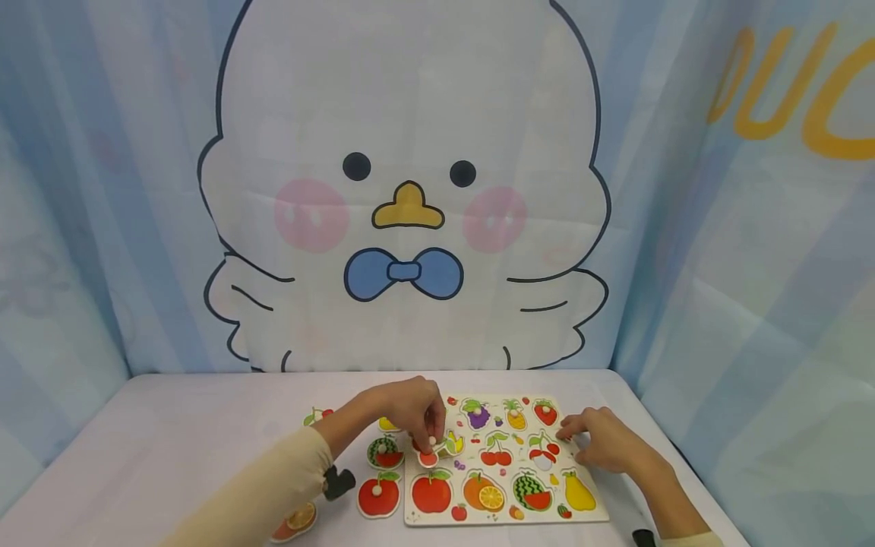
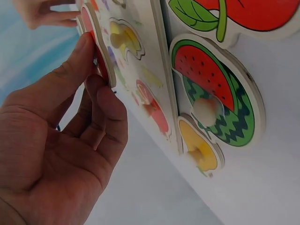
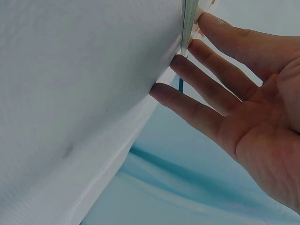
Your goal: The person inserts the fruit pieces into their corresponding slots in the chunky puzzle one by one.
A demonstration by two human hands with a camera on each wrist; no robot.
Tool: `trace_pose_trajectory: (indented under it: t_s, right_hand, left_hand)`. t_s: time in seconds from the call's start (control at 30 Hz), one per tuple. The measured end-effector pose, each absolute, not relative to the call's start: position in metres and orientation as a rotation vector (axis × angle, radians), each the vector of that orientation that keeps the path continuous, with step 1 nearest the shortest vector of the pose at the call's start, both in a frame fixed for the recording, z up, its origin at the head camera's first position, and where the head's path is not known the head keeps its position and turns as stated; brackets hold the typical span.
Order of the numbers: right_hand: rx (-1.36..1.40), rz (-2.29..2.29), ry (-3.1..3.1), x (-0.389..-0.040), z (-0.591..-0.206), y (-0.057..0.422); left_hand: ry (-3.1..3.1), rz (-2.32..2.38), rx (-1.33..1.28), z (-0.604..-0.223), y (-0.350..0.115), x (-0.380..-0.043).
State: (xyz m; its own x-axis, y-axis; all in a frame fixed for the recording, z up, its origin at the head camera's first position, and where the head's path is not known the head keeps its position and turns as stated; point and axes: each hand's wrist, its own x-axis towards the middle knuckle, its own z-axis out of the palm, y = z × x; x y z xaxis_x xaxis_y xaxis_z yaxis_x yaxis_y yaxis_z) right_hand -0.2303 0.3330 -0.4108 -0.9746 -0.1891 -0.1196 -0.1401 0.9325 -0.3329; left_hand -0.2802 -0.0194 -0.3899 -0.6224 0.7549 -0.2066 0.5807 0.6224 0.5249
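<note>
My left hand (image 1: 418,410) pinches a red fruit puzzle piece (image 2: 104,58) between thumb and fingers, tilted above the left part of the white fruit puzzle board (image 1: 506,519). Which fruit it shows is hard to tell, as the fingers cover part of it. Just below it on the board is a yellow banana piece (image 2: 125,40) with a knob. At the board's right edge, my right hand (image 1: 608,441) rests with its fingers spread and fairly straight. In the right wrist view the thumb (image 3: 220,26) and index finger touch that edge.
Left of the board lie loose knobbed pieces: a watermelon (image 1: 391,460), an apple (image 1: 378,501), a yellow piece (image 1: 388,425) and, partly behind the left sleeve, an orange (image 1: 301,520). Grapes (image 1: 478,418), a pineapple (image 1: 516,418) and a strawberry (image 1: 545,412) line the board's far row.
</note>
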Motion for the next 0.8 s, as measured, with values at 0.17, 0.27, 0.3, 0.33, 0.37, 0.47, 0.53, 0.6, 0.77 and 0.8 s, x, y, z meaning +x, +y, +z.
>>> trace_pose_trajectory:
  t_s: [0.17,0.27,0.3,0.33,0.37,0.47,0.53,0.6,0.77,0.8]
  right_hand:
    - [-0.246,-0.484,2.942,-0.229,-0.409,0.331]
    - [-0.238,-0.473,2.944,-0.228,-0.408,0.330]
    - [-0.234,-0.469,2.945,-0.228,-0.408,0.330]
    - [-0.233,-0.463,2.947,-0.228,-0.408,0.329]
    - [-0.228,-0.458,2.949,-0.228,-0.408,0.329]
    - [-0.217,-0.450,2.950,-0.228,-0.408,0.329]
    - [-0.208,-0.449,2.949,-0.228,-0.408,0.329]
    - [-0.195,-0.450,2.947,-0.227,-0.409,0.330]
    - [-0.172,-0.451,2.945,-0.227,-0.410,0.330]
    - [-0.169,-0.449,2.945,-0.227,-0.410,0.330]
  left_hand:
    - [2.470,0.573,1.045,-0.392,-0.006,-0.280]
    - [2.486,0.566,1.028,-0.395,0.001,-0.279]
    - [2.494,0.560,1.026,-0.396,0.003,-0.279]
    - [2.504,0.556,1.024,-0.397,0.005,-0.279]
    - [2.513,0.553,1.021,-0.398,0.007,-0.279]
    - [2.535,0.557,1.013,-0.399,0.013,-0.279]
    - [2.548,0.561,1.011,-0.399,0.018,-0.279]
    - [2.555,0.577,1.009,-0.398,0.022,-0.278]
    - [2.583,0.594,0.993,-0.397,0.032,-0.277]
    - [2.590,0.590,0.991,-0.396,0.034,-0.276]
